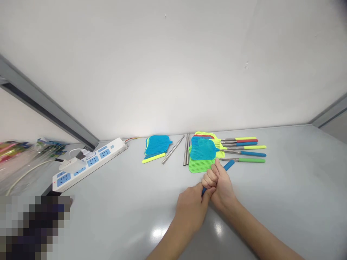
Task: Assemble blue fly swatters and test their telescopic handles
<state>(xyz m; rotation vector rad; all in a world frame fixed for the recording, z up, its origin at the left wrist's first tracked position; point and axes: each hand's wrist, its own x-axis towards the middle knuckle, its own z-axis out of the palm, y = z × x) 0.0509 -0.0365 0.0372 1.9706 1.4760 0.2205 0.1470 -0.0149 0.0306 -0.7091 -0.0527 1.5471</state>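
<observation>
A blue fly swatter handle [229, 165] slants through my closed right hand [221, 186], its end sticking out at the upper right. My left hand [191, 204] is closed at the lower end of the same handle, against the right hand's fingers; what lies inside its grip is hidden. Just beyond my hands lies a pile of fly swatters with metal rods and coloured grips, among them a blue swatter head [203, 150] over a green swatter head [199, 166].
Loose swatter heads [157, 144], a yellow handle [153, 158] and several metal rods [173, 149] lie left of the pile. A white power strip [90, 164] with plugs stands further left, near plastic-wrapped items [35, 155]. A white wall [173, 72] rises behind the grey table [121, 216].
</observation>
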